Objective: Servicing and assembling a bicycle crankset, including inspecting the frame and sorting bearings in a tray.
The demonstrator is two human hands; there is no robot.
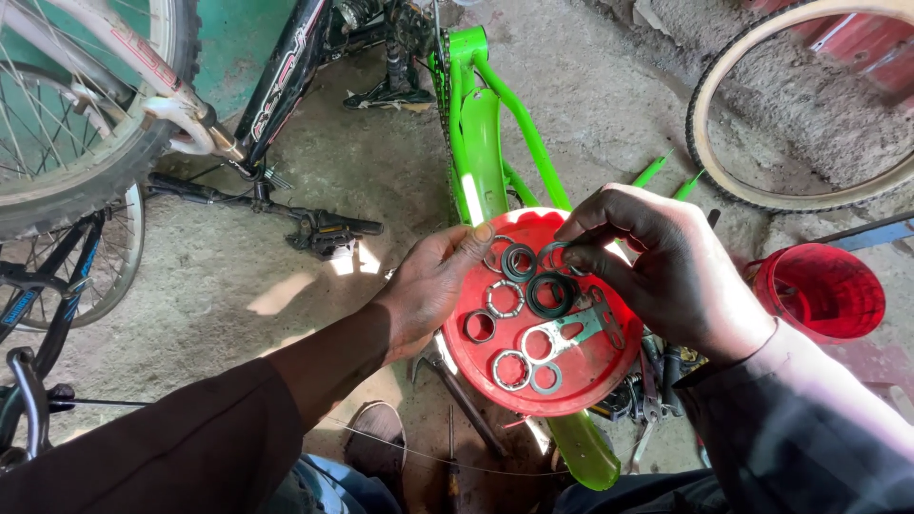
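Concrete workshop floor (286, 238). We steady red lid (581, 381) w/ left hand (433, 286), gripping rim; right hand (657, 266) pinches ring (552, 257) above bearing parts (519, 314).

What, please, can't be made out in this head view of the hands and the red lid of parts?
- Ring under the right hand: its fingers cover most of it.
- Red lid: left rim hidden by the left hand.
- Tools beneath the lid: mostly covered by it, kinds unclear.
- Green frame: middle hidden behind the lid.
- Red cup: contents too shadowed.
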